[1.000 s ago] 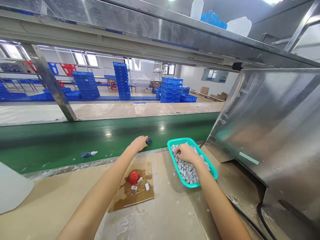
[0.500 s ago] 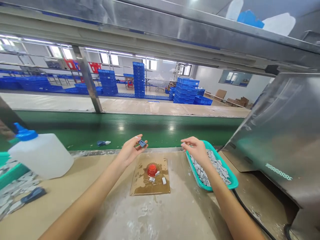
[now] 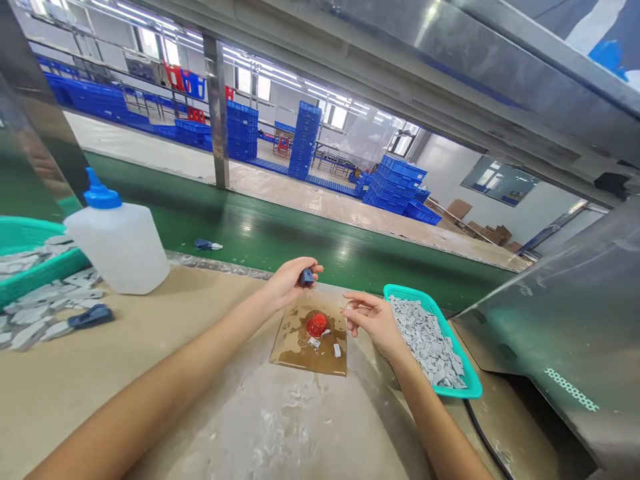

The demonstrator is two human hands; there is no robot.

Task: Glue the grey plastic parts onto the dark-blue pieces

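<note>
My left hand is closed around a small dark blue plastic part, held above the far edge of a wet brown board. To the right of the board, my right hand pinches a small whitish piece, mostly covered by the fingers. A red round cap sits on the board, with a few little white pieces beside it. Close by my right hand stands a teal basket full of small grey-white parts.
At left stand a white bottle with a blue nozzle and another teal basket, beside loose grey parts and a blue-and-white piece. A green conveyor belt runs behind. A metal housing bounds the right.
The view has tilted and shifted. My left hand has turned the blue part and moved nearer the board; my right hand has left the basket's edge and come closer to the left hand.
</note>
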